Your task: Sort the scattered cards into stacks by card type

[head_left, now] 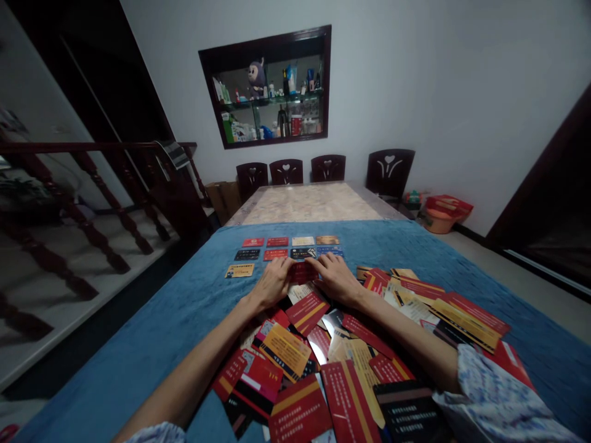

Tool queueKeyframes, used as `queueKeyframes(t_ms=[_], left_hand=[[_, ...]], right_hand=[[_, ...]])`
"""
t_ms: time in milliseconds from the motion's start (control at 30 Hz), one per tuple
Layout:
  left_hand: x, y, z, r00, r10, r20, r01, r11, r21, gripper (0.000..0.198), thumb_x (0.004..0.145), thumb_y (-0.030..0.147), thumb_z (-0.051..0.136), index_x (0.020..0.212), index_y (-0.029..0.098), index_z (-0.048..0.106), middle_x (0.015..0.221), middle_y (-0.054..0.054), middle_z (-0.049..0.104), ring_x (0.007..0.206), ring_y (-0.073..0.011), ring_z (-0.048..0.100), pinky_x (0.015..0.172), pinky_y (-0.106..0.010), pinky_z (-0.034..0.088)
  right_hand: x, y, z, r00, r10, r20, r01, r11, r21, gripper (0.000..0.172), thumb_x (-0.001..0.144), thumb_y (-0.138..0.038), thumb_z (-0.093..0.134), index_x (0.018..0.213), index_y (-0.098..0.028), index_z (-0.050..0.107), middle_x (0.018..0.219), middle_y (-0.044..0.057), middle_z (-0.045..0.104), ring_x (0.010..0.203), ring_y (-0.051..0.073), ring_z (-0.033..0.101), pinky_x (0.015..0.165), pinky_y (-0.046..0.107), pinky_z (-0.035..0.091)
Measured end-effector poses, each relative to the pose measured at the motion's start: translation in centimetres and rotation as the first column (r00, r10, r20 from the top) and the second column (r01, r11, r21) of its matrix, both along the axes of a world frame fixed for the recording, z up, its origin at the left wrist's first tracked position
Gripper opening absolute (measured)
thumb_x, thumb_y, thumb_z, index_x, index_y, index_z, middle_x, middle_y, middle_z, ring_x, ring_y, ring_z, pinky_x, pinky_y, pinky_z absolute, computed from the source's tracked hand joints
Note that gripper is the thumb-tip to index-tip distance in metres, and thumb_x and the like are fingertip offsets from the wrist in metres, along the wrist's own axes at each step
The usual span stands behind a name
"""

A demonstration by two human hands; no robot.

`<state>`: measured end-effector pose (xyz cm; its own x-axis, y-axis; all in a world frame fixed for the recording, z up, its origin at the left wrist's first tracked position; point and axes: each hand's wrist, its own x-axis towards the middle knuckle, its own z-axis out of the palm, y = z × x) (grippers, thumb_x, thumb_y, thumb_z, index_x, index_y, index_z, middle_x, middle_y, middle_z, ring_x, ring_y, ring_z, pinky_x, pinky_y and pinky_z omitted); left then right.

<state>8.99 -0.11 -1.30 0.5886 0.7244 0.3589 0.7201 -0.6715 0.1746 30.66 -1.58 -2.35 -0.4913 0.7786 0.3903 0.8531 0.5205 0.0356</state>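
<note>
A dark red card (302, 272) is pinched between my two hands at the far edge of a loose heap of cards (295, 351). My left hand (273, 284) grips its left end, and my right hand (337, 278) grips the right end, fingers closed. Whether it is one card or a stack, I cannot tell. Just beyond my hands, cards lie in neat rows, among them a red card (253, 242), a black card (247, 255) and a blue card (330, 251). A yellow card (239, 271) lies alone at the left of the nearest row.
A blue cloth (184, 295) covers the near part of the table (305, 203). More cards (466, 320) spread out by my right forearm. Dark wooden chairs (391, 169) stand at the far end. A wooden railing (92, 184) runs along the left.
</note>
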Motion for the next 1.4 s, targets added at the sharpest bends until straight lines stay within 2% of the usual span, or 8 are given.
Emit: queueKeyframes(t_ms=[200, 400, 667, 900, 1100, 1233, 1400], left_hand=[[0.0, -0.4, 0.8, 1.000, -0.016, -0.023, 0.016, 1.000, -0.005, 0.038, 0.082, 0.016, 0.053, 0.119, 0.020, 0.050, 0.113, -0.010, 0.057, 0.109, -0.0256, 0.053, 0.096, -0.041, 0.045], [0.1, -0.7, 1.1, 0.995, 0.036, -0.097, -0.037, 0.999, -0.014, 0.051, 0.077, 0.017, 0.058, 0.127, 0.019, 0.046, 0.119, -0.011, 0.056, 0.115, -0.0287, 0.050, 0.096, -0.045, 0.044], [0.1, -0.3, 0.8, 0.991, 0.060, -0.116, -0.059, 0.998, 0.010, 0.043, 0.082, 0.021, 0.055, 0.125, 0.017, 0.049, 0.122, -0.014, 0.058, 0.116, -0.0300, 0.051, 0.097, -0.049, 0.043], [0.0, 0.1, 1.7, 0.981, 0.089, -0.170, -0.081, 0.995, 0.052, 0.047, 0.082, 0.022, 0.058, 0.127, 0.016, 0.049, 0.132, -0.015, 0.054, 0.121, -0.0309, 0.048, 0.097, -0.049, 0.042], [-0.5, 0.9, 3.0, 0.964, 0.125, -0.236, -0.112, 0.991, 0.067, 0.047, 0.082, 0.020, 0.060, 0.128, 0.019, 0.049, 0.131, -0.014, 0.054, 0.123, -0.0306, 0.045, 0.097, -0.048, 0.040], [-1.1, 1.9, 3.7, 0.949, 0.137, -0.283, -0.120, 0.990, 0.075, 0.043, 0.082, 0.018, 0.059, 0.124, 0.018, 0.051, 0.129, -0.014, 0.055, 0.121, -0.0308, 0.044, 0.098, -0.049, 0.039], [-2.0, 3.5, 4.2, 0.941, 0.150, -0.304, -0.130, 0.988, 0.085, 0.048, 0.078, 0.010, 0.055, 0.125, 0.018, 0.051, 0.129, -0.015, 0.054, 0.121, -0.0333, 0.043, 0.100, -0.054, 0.036]], right_hand=[[0.1, -0.1, 0.3, 1.000, -0.010, 0.013, 0.010, 1.000, 0.013, 0.058, 0.086, -0.023, 0.060, 0.142, -0.016, 0.048, 0.119, 0.017, 0.061, 0.108, 0.030, 0.047, 0.088, 0.039, 0.035], [0.2, -0.1, 0.4, 1.000, -0.018, 0.022, 0.018, 1.000, 0.024, 0.056, 0.087, -0.026, 0.060, 0.141, -0.016, 0.050, 0.118, 0.017, 0.061, 0.108, 0.030, 0.047, 0.088, 0.039, 0.034], [0.2, 0.1, 0.4, 1.000, -0.018, 0.015, 0.017, 0.999, 0.040, 0.053, 0.085, -0.031, 0.063, 0.135, -0.017, 0.054, 0.132, 0.017, 0.055, 0.116, 0.031, 0.044, 0.088, 0.040, 0.034], [0.2, 0.9, 2.2, 0.995, -0.013, 0.103, 0.013, 1.000, -0.003, 0.048, 0.085, -0.034, 0.062, 0.130, -0.017, 0.057, 0.129, 0.017, 0.057, 0.116, 0.032, 0.043, 0.088, 0.041, 0.034], [0.0, 2.3, 3.6, 0.986, 0.038, 0.160, -0.038, 0.999, -0.003, 0.048, 0.086, -0.039, 0.063, 0.128, -0.017, 0.057, 0.128, 0.018, 0.055, 0.116, 0.033, 0.041, 0.090, 0.044, 0.034], [-0.9, 3.5, 4.4, 0.982, 0.055, 0.180, -0.050, 0.998, -0.029, 0.042, 0.086, -0.040, 0.062, 0.122, -0.018, 0.059, 0.123, 0.017, 0.057, 0.112, 0.031, 0.042, 0.087, 0.042, 0.035], [-2.3, 5.4, 5.1, 0.981, 0.047, 0.189, -0.036, 0.997, -0.063, 0.042, 0.087, -0.042, 0.063, 0.121, -0.019, 0.059, 0.124, 0.016, 0.056, 0.113, 0.031, 0.042, 0.083, 0.040, 0.037]])
